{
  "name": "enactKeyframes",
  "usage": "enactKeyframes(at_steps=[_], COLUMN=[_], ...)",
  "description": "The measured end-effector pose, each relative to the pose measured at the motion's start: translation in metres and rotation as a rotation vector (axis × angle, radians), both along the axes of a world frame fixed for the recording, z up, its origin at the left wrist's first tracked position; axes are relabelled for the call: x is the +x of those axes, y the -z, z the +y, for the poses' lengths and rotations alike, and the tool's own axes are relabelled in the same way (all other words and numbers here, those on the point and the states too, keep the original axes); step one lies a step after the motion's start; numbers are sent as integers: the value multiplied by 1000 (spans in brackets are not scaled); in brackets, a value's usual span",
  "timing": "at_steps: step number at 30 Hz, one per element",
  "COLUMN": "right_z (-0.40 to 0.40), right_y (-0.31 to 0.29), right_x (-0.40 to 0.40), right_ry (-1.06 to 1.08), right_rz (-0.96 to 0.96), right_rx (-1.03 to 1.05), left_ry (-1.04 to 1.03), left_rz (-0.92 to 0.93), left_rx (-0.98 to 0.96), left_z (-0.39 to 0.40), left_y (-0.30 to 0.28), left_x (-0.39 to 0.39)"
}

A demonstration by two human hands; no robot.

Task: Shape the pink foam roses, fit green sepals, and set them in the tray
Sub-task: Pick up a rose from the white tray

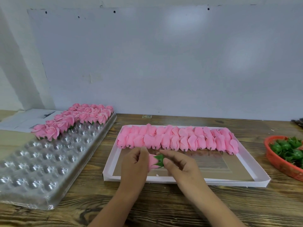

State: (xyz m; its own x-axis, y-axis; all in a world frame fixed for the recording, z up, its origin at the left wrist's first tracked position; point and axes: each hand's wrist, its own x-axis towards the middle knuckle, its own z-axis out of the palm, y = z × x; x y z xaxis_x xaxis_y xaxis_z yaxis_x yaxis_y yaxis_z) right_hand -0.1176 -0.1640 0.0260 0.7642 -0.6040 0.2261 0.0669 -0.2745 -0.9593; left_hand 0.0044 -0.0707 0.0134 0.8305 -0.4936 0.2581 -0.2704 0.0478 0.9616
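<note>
Left hand (133,163) grips pink rose bud (152,163), curled fingers wrapped around it. Right hand (177,163) pinches green sepal (159,160) on the bud's base, thumb and forefinger either side, above cardboard box (213,180).

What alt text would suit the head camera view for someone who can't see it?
Two hands, left hand and right hand, hold a pink foam rose bud wearing a green sepal above a shallow pink cardboard box of unshaped buds, beside a clear plastic dimpled tray.
</note>
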Motion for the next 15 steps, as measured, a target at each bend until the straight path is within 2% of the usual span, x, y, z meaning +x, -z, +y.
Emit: enactKeyframes(at_steps=[4,10,15], right_z=[1,3,4], right_y=[2,7,7], right_x=[2,7,6], right_ry=[5,12,32], right_rz=[-28,-148,-191], right_rx=[37,282,277], left_ry=[1,5,9], left_rz=[-22,-21,-3], left_rx=[-4,-21,-18], left_z=[0,0,0], left_y=[0,-2,-3], left_x=[0,-2,-2])
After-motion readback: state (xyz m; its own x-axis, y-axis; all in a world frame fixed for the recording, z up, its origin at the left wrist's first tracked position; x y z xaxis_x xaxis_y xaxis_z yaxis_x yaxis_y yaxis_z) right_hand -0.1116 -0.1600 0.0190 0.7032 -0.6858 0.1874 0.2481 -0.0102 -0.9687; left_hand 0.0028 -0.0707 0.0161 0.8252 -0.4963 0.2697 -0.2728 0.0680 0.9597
